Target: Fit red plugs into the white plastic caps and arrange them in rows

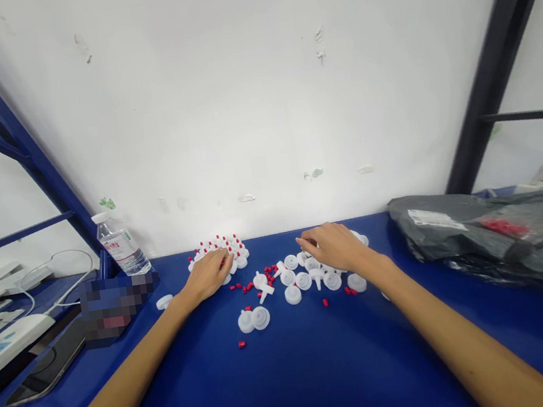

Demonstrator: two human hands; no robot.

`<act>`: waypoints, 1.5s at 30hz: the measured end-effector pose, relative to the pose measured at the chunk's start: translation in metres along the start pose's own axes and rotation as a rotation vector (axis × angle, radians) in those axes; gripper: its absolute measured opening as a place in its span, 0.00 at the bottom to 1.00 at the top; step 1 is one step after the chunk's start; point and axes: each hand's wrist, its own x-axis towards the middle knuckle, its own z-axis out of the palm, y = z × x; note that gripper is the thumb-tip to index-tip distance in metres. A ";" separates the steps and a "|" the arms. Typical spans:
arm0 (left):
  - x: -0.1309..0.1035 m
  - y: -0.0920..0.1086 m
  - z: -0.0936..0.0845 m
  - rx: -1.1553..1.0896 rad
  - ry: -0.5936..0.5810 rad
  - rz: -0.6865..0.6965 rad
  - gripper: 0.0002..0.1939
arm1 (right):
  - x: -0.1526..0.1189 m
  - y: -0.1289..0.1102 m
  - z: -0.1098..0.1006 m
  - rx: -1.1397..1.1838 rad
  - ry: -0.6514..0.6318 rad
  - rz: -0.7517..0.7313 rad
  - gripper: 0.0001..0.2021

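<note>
On the blue table (pixel 296 375) lie many white plastic caps (pixel 293 294), some with narrow spouts, and small red tips (pixel 241 344). My left hand (pixel 209 274) is at the front edge of a cluster of white caps with red tips fitted (pixel 219 242); its fingers are curled together, and what they hold is too small to name. Over the right pile of white caps (pixel 332 280) is my right hand (pixel 331 246), fingers bent and thumb apart from them, nothing visible in its grasp. Loose red tips are scattered between the two hands.
A water bottle (pixel 122 246) stands at the left against the white wall. Nearer are a phone (pixel 46 363) and a white power strip (pixel 9 348). A dark plastic bag (pixel 498 232) lies on the right. Frame posts rise at both sides.
</note>
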 end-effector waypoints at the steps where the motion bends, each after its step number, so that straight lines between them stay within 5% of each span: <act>1: 0.000 0.000 0.000 -0.001 0.000 -0.006 0.20 | 0.000 0.000 0.000 -0.001 0.001 0.000 0.23; 16: -0.004 -0.002 0.002 -0.159 0.084 -0.149 0.22 | -0.001 -0.001 -0.006 0.012 0.067 -0.002 0.22; 21: 0.008 0.007 -0.013 -0.326 0.201 -0.249 0.25 | 0.000 -0.002 -0.008 0.153 0.148 0.061 0.22; 24: 0.026 0.030 -0.026 -0.461 0.268 -0.294 0.27 | 0.001 -0.005 -0.009 0.395 0.211 0.095 0.20; 27: 0.049 0.074 -0.031 -0.635 0.280 -0.278 0.28 | 0.002 -0.008 -0.014 0.726 0.187 0.150 0.21; 30: 0.072 0.128 -0.022 -0.975 0.261 -0.230 0.30 | 0.002 -0.012 -0.017 0.945 0.140 0.232 0.28; 35: 0.099 0.193 0.003 -1.048 0.243 -0.134 0.29 | 0.003 -0.012 -0.012 0.912 0.178 0.301 0.31; 39: 0.111 0.211 0.015 -1.065 0.242 -0.157 0.27 | 0.005 -0.003 -0.003 0.742 0.355 0.384 0.24; 45: 0.117 0.208 0.031 -1.112 0.198 -0.262 0.27 | 0.010 0.003 0.012 0.671 0.379 0.372 0.20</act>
